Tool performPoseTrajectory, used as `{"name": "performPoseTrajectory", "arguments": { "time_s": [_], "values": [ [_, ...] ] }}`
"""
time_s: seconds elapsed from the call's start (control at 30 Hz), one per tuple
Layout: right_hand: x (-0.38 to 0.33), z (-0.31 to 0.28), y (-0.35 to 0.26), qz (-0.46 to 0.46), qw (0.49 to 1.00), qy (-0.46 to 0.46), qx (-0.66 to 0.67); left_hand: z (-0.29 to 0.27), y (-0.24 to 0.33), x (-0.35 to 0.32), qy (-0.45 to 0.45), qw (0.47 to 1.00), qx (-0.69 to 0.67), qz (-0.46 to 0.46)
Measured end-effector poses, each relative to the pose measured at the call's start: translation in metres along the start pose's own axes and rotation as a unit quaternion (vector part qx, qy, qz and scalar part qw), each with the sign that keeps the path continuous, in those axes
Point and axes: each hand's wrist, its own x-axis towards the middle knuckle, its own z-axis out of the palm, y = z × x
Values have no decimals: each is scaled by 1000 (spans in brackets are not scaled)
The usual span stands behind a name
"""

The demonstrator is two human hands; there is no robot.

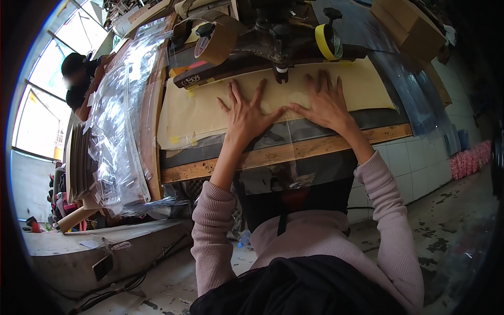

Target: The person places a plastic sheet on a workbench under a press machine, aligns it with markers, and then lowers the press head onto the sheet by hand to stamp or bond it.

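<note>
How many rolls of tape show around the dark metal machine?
2: a wide tan-brown tape roll toward the left of the dark metal machine, and a narrower yellow tape roll toward its right. Others may be hidden behind it.

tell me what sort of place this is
Probably a small workshop, perhaps for packaging: a long dark metal machine bar over the bench, glossy clear plastic sheets at left, and a brown cardboard box at upper right.
</note>
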Motion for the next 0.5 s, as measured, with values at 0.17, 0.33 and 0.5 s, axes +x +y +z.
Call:
{"name": "performPoseTrajectory", "arguments": {
  "time_s": [0.17,0.33,0.5],
  "values": [
    [1,3,1,-2,999,2,49,2,-1,1,6,1000,-8,3],
    [4,0,1,-5,999,-6,43,7,-4,3,25,1000,7,9],
    [6,1,2,-9,999,-4,41,12,-8,7,47,999,-12,17]
  ]
}}
